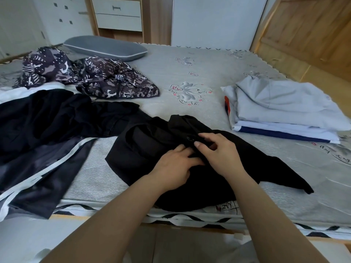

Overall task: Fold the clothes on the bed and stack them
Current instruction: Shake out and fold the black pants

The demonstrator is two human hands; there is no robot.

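Bed (190, 59) — folded stack (281, 109), rt side

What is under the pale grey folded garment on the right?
The pale grey folded garment tops a stack: a white folded piece with a navy edge and red patch lies beneath. Anything lower is covered.

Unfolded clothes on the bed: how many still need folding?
3 at least: the black garment under both hands, the dark pile with white stripes at left, the patterned jacket behind it. More may be buried in the pile.

A home bedroom: a bed (199, 73) with a pillow (106, 47), wooden drawers (117, 15) behind.
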